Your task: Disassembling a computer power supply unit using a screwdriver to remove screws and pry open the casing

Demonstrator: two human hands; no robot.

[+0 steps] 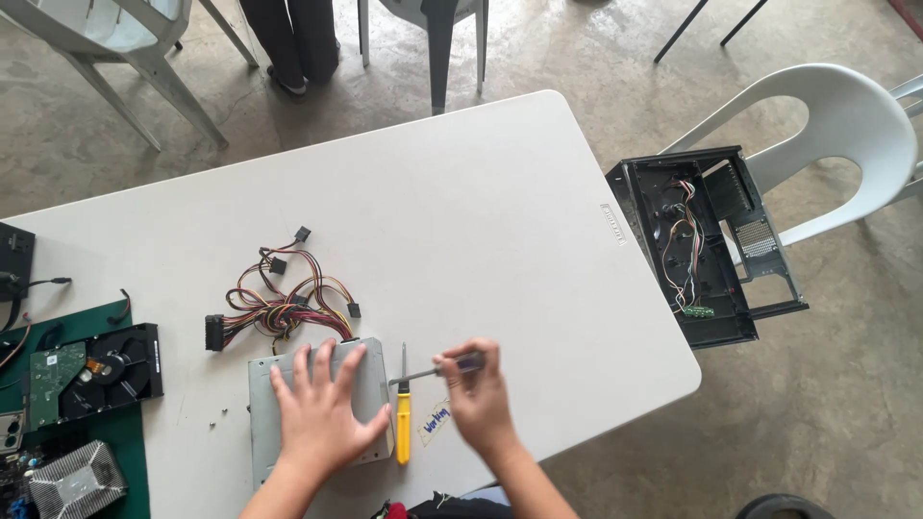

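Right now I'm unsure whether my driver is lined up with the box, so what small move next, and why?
Probably ease the screwdriver tip fully against the right side of the power supply box, since the left hand already presses the box flat and the right hand holds the driver level with its tip at that side.

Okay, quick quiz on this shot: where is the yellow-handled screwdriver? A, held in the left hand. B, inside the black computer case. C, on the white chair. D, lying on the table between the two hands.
D: the yellow-handled screwdriver lies flat on the table, just right of the grey metal box under the left hand and left of the right hand, which grips a different, dark-handled screwdriver.
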